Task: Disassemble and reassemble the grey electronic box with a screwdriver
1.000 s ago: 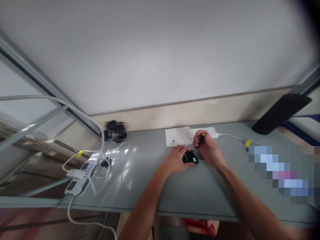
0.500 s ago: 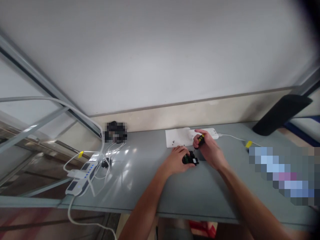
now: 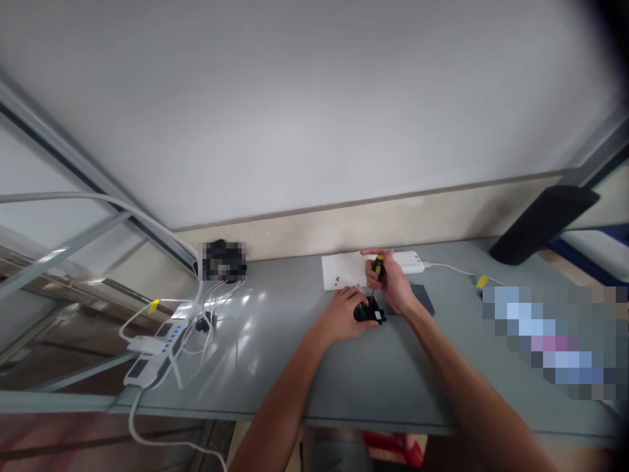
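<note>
My left hand [image 3: 348, 316] is closed around the left side of a small black device [image 3: 377, 314] with a green part and a white label, resting on the grey table. In my right hand [image 3: 393, 282] is a screwdriver [image 3: 378, 265] with a black and yellow handle, held nearly upright. Its shaft points down at the device; whether the tip touches cannot be made out. Just behind lies a white sheet [image 3: 337, 265] with several tiny dark pieces on it, perhaps screws. A flat dark grey slab [image 3: 423, 298] lies partly under my right wrist.
A white power strip [image 3: 411, 262] sits behind my right hand. At the left is another power strip [image 3: 152, 360] with tangled white cables. A black cylinder [image 3: 545, 226] leans at the back right. Blurred-out items lie at the right and back left.
My right hand has moved left with the screwdriver, which now stands more upright over the device. More of the dark grey slab shows. My left hand keeps its hold.
</note>
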### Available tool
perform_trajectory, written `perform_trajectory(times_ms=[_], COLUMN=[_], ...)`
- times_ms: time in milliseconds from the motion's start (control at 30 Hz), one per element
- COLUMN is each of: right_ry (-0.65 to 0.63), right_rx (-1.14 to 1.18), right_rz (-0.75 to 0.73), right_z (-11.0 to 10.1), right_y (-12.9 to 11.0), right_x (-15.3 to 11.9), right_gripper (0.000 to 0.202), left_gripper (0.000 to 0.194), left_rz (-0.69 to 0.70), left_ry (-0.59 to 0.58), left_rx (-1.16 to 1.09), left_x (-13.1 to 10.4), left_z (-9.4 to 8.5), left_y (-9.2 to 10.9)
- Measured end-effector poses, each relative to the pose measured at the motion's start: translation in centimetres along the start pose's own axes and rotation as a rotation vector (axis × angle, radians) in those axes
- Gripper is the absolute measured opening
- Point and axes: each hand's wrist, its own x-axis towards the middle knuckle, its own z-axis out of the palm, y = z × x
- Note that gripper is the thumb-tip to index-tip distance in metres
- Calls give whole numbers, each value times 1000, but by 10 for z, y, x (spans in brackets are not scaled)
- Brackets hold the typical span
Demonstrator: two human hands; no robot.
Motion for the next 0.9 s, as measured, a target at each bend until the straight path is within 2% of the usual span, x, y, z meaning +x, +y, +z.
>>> perform_trajectory(times_ms=[167,333,500,600,767,900], right_ry=[65,30,44,35,62,110], right_rx=[35,104,134,142,90,126], right_rz=[-26,41,2,30,21,-9], right_z=[-7,-16,-10,-8,-12,-12], right_y=[-9,-15,-10,-8,-8,-8], right_x=[-10,-17,-15,-12,-15,-16], right_gripper=[33,37,37,41,25,34], left_gripper=[38,35,33,35,35,35], left_rz=[-25,-13,4,19,19,21], left_ry=[-19,-32,-27,-5,-1,4], left_rx=[-3,11,-7,-8,-5,-16], left_x=[0,0,0,0,-1,-1], left_z=[-2,-5,-3,0,0,0], left_y=[3,5,2,0,0,1])
